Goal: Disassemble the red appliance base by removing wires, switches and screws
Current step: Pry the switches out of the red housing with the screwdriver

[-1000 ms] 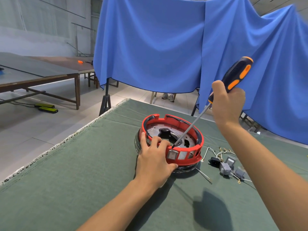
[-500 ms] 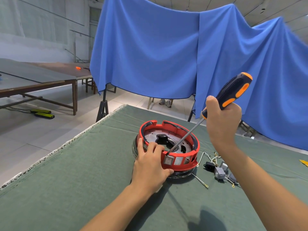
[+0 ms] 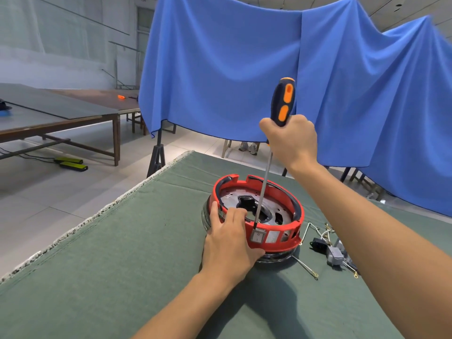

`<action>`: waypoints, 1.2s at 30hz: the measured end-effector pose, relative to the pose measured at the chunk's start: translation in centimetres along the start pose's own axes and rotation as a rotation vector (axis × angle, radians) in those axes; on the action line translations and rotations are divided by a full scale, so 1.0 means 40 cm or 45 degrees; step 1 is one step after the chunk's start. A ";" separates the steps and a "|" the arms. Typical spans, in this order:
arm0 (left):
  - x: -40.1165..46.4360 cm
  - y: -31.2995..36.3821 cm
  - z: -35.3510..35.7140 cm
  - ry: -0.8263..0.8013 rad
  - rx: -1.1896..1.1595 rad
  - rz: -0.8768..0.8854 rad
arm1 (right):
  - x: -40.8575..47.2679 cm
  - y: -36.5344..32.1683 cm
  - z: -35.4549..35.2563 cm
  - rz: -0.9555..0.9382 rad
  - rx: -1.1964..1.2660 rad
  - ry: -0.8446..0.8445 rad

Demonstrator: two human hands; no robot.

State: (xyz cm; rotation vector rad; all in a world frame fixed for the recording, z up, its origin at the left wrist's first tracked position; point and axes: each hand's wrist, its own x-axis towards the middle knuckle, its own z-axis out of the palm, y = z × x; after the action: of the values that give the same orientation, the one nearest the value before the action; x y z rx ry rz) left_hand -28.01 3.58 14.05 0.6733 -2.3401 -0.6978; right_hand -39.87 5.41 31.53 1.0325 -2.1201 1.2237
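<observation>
The round red appliance base [image 3: 288,237] lies upside down on the green cloth table [image 3: 122,253], its metal plate showing inside. My left hand [image 3: 230,243] grips its near left rim, fingers curled over the edge. My right hand [image 3: 291,140] holds the black and orange screwdriver [image 3: 282,104] almost upright above the base. The long shaft runs down to the inner side of the near rim, with its tip right behind a grey rocker switch [image 3: 258,237] set in the red wall.
Removed wires and small grey and black parts [image 3: 330,248] lie on the cloth to the right of the base. A blue cloth [image 3: 244,69] hangs behind the table. The table's left edge drops to a tiled floor. Long tables stand at far left.
My right hand swung the screwdriver from a slant to nearly upright and moved left above the base. The tip stayed at the near rim. My left hand kept its grip.
</observation>
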 end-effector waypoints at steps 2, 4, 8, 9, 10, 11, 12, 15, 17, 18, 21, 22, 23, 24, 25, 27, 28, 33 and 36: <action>0.000 0.000 -0.001 -0.001 0.002 0.005 | 0.018 0.001 0.023 0.019 -0.047 -0.058; 0.002 -0.001 0.000 0.001 0.031 0.023 | 0.032 0.001 0.048 0.032 -0.085 -0.110; 0.007 -0.006 0.002 0.015 0.082 0.045 | 0.045 -0.004 0.093 0.033 -0.149 -0.199; 0.008 -0.007 0.003 0.019 0.093 0.051 | 0.046 -0.008 0.098 0.035 -0.148 -0.226; 0.008 -0.008 0.003 0.021 0.101 0.054 | 0.047 -0.011 0.101 0.036 -0.137 -0.252; 0.009 -0.009 0.004 0.020 0.107 0.056 | 0.046 -0.013 0.100 0.037 -0.116 -0.268; 0.009 -0.009 0.005 0.020 0.109 0.055 | 0.044 -0.015 0.094 0.036 -0.085 -0.269; 0.010 -0.008 -0.001 0.027 0.071 0.036 | 0.022 -0.016 0.050 0.043 0.028 -0.168; 0.010 -0.006 -0.005 0.020 0.040 0.029 | -0.006 -0.012 0.004 0.075 0.134 -0.029; 0.010 -0.005 -0.006 0.004 0.065 0.037 | -0.022 -0.006 -0.019 0.090 0.174 0.054; 0.009 -0.005 -0.011 -0.023 0.101 0.050 | -0.089 0.031 -0.089 0.140 0.315 0.309; 0.007 -0.005 -0.011 -0.021 0.088 0.048 | -0.117 0.050 -0.110 0.178 0.403 0.371; 0.006 -0.004 -0.012 -0.017 0.074 0.043 | -0.144 0.071 -0.128 0.232 0.494 0.425; 0.003 -0.003 -0.013 -0.017 0.065 0.039 | -0.173 0.096 -0.145 0.304 0.573 0.478; 0.000 -0.001 -0.014 -0.013 0.062 0.035 | -0.200 0.120 -0.159 0.388 0.638 0.526; -0.004 0.000 -0.015 0.000 0.057 0.028 | -0.245 0.168 -0.177 0.580 0.734 0.615; -0.006 0.001 -0.015 0.007 0.052 0.024 | -0.262 0.190 -0.180 0.676 0.774 0.664; -0.014 0.000 -0.011 0.038 0.018 0.019 | -0.313 0.267 -0.170 0.974 0.908 0.884; -0.016 -0.003 -0.009 0.066 0.004 0.017 | -0.318 0.295 -0.164 1.037 0.950 0.938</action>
State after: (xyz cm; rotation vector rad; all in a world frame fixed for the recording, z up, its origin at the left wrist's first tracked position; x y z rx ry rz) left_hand -27.31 3.75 13.97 0.6691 -2.2967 -0.6632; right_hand -41.45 19.58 19.65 -0.1873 -1.4787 2.4075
